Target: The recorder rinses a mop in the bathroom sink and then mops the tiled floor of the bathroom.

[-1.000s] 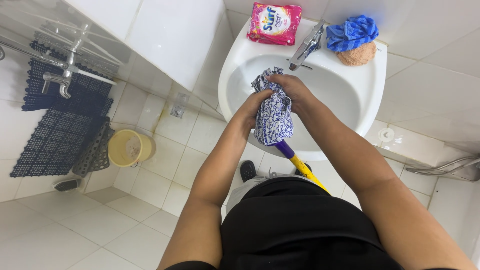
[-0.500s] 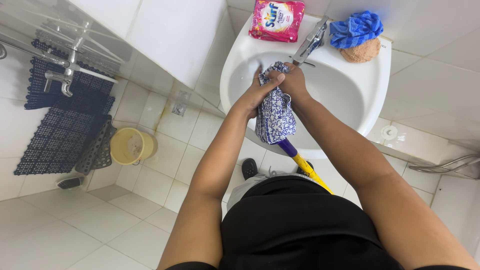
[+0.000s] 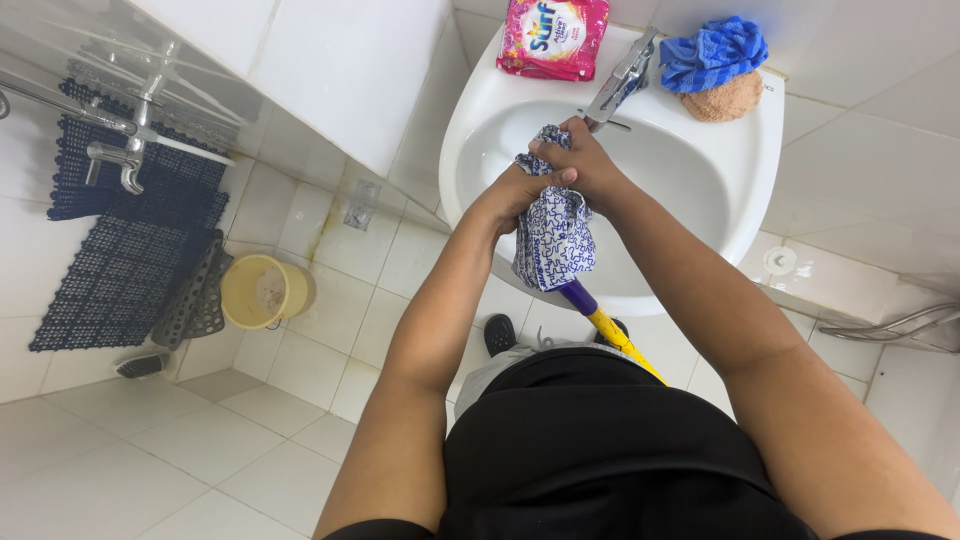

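Over the white sink [image 3: 745, 215] I hold a mop head [image 3: 555, 245] of white cloth with a blue pattern. My left hand [image 3: 520, 192] and my right hand [image 3: 578, 160] both grip its upper end, close together, just under the metal tap [image 3: 622, 78]. The cloth hangs down over the sink's front rim. Below it the purple and yellow mop handle [image 3: 610, 330] slants down towards my body.
A pink detergent packet [image 3: 552, 38] lies at the back of the sink, with a blue cloth [image 3: 712, 52] and a tan sponge [image 3: 722, 100] beside the tap. On the tiled floor stand a yellow bucket [image 3: 262, 292] and a dark blue mat [image 3: 120, 250].
Both hands have lifted the mop head up and further over the basin, closer to the tap.
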